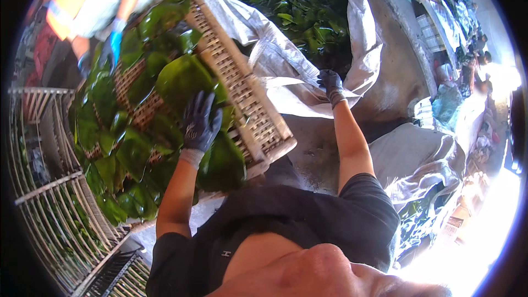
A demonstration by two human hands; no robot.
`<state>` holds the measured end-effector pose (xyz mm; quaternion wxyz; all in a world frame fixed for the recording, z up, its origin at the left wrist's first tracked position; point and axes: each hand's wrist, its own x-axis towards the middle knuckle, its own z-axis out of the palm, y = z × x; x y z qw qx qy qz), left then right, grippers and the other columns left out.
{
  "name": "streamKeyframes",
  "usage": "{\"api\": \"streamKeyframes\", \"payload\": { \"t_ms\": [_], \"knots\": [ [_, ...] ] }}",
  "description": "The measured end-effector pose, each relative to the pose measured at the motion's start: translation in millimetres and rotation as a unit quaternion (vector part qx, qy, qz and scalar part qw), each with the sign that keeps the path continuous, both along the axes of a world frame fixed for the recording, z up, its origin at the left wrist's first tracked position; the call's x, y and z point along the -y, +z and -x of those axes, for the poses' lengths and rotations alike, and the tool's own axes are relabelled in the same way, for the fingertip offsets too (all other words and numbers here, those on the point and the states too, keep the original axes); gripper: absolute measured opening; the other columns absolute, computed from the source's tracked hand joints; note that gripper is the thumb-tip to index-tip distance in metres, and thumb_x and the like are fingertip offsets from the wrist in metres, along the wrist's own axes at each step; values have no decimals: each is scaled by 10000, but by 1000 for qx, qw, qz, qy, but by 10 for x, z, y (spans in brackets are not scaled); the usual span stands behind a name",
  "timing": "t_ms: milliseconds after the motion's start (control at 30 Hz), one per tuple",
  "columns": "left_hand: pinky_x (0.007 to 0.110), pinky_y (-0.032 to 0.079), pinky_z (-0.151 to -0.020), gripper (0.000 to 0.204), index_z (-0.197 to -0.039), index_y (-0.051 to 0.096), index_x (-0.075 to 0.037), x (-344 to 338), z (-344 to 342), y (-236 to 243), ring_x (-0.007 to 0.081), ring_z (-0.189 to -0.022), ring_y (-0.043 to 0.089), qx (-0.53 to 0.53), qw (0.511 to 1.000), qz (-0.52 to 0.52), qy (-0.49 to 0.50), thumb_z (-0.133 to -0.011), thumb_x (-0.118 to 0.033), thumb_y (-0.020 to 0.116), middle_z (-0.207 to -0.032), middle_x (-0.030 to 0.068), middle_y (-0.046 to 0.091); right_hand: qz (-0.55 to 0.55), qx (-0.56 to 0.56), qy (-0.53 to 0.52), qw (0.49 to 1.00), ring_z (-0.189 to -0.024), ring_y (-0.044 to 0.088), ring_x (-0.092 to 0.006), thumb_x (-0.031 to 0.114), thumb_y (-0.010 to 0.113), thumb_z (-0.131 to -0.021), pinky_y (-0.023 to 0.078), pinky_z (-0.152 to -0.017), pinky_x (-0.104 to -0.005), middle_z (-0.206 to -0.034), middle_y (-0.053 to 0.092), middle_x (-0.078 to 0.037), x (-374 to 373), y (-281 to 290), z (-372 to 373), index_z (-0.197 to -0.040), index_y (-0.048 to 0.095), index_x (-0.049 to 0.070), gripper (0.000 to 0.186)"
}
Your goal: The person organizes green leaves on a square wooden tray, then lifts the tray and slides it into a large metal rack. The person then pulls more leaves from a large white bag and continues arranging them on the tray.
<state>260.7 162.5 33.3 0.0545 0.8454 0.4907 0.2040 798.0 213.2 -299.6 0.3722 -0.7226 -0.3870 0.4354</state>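
Observation:
Large, glossy green leaves [184, 80] lie spread over a tan woven crate or tray [242, 80] on my left. My left hand [201, 124], in a dark glove, rests on these leaves with its fingers stretched out. To the right of the crate stands a big white sack [366, 38], its mouth folded back. Inside it are many smaller-looking dark green leaves [300, 14]. At the sack's near rim, my gloved right hand [331, 82] has its fingers curled over the white fabric; its fingertips are partly hidden.
Across the crate, a co-worker's blue-gloved hand [114, 47] reaches in among the leaves. Slatted racks [52, 187] stand at the left. Another pale sack [412, 148] with greenery inside sits at my right. Cluttered goods [445, 33] line the far right.

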Motion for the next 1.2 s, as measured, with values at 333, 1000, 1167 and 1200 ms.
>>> {"api": "streamKeyframes", "payload": {
  "t_ms": [333,1000,1167,1200],
  "knots": [
    [532,397,-1077,465,-1339,538,-51,-55,-241,-231,454,-1277,463,-140,981,117,61,-898,-192,586,-1366,236,508,60,424,291,855,-904,668,-388,206,677,-778,548,-746,-453,-979,695,-193,-1238,-1143,-524,-947,703,82,211],
    [501,417,-1052,484,-1379,502,-28,-258,-287,-140,407,-1239,496,-146,978,134,64,-962,-263,573,-1372,221,507,-197,251,81,944,-1086,630,-367,70,716,-769,525,-918,-403,-1174,646,-203,-1449,470,-457,-1349,492,7,624],
    [454,446,-1038,658,-1408,462,-23,-243,-706,337,370,-1266,513,51,980,126,148,-827,-120,755,-1393,212,507,-248,-146,77,955,-959,631,-231,127,625,-874,515,-850,-330,-1073,651,-85,-797,1678,-412,-1228,563,35,371],
    [455,440,-1047,691,-1413,453,-19,-294,-889,365,377,-1266,514,100,979,137,113,-812,-138,773,-1393,214,507,-250,-292,78,920,-929,623,-183,131,624,-888,509,-840,-303,-1043,649,-57,-692,2003,-324,-1205,574,34,335]
  ]
}}
